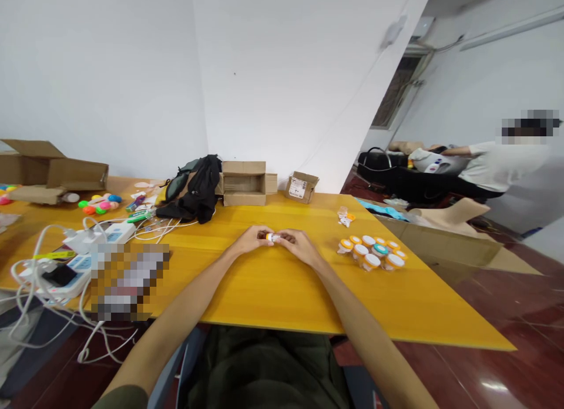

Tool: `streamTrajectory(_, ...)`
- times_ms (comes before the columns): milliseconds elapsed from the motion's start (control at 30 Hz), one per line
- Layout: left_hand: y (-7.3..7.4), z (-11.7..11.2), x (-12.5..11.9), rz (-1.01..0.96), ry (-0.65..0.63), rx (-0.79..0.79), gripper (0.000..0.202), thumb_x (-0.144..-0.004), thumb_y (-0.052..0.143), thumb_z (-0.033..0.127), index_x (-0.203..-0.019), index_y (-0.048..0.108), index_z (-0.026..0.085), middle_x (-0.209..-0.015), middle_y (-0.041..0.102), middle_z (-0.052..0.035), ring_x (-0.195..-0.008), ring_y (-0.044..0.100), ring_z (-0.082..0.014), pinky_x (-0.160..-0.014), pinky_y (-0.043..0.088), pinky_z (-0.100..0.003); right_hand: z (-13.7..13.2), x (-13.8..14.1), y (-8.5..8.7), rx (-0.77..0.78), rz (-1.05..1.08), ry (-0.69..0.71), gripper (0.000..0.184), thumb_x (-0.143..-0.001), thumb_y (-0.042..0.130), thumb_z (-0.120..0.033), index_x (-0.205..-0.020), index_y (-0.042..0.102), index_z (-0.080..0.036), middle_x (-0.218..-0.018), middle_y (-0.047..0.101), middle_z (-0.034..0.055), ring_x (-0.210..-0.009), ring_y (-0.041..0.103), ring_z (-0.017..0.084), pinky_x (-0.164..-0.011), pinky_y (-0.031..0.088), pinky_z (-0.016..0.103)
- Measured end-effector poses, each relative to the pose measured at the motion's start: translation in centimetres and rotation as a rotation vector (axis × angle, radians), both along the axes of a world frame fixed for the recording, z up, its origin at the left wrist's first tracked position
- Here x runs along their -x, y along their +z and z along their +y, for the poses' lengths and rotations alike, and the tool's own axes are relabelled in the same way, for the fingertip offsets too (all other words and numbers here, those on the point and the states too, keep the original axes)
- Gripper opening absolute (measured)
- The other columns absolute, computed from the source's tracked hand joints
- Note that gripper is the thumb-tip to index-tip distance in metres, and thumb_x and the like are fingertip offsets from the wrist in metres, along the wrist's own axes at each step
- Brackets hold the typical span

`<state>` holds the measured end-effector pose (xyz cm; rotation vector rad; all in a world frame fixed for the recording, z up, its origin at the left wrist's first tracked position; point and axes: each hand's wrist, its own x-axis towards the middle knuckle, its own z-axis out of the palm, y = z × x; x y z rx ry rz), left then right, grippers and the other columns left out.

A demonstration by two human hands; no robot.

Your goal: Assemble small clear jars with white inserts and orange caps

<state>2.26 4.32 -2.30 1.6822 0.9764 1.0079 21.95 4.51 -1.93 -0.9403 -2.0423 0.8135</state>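
A small clear jar with an orange-and-white lid (271,238) lies sideways between my two hands, just above the yellow table (273,291). My left hand (254,238) is closed around its lid end. At the other end, the fingers of my right hand (299,244) are closed on the clear body. Off to the right stands a cluster of similar jars (372,261) with orange-and-white lids, one of them with a teal lid (379,249). Beyond them are a few loose orange and clear pieces (346,217), too small to make out.
An open cardboard box (244,188), a smaller box (302,187) and a dark bag (194,191) stand along the wall. Power strips (79,274) with tangled white cables and a blurred-out flat object (130,282) lie left. Another person (497,162) is at the far right.
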Motion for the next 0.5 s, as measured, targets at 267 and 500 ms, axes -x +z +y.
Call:
streamTrajectory(267,-0.02,0.05,-0.01,-0.007,-0.017,0.005,0.027,-0.060,0.079,0.020,-0.085,0.070,0.014,-0.081,0.068,-0.0001,-0.076,0.060,-0.0144,-0.074,0.045,-0.026,-0.59,0.12,0.56,-0.029,-0.054,-0.014,0.028,-0.088,0.054,-0.047,-0.088,0.065,-0.021,-0.065,0.065,-0.0011,-0.059,0.060,0.016,-0.060,0.047,0.027)
streamTrajectory(500,-0.12,0.01,0.01,0.013,-0.017,-0.010,0.026,-0.062,0.079,0.021,-0.085,0.071,0.014,-0.081,0.069,-0.0006,-0.077,0.060,-0.0150,-0.075,0.046,-0.027,-0.50,0.08,0.60,-0.024,-0.151,-0.019,0.024,-0.086,0.056,-0.043,-0.085,0.064,-0.020,-0.072,0.067,0.0007,-0.062,0.059,0.016,-0.059,0.044,0.026)
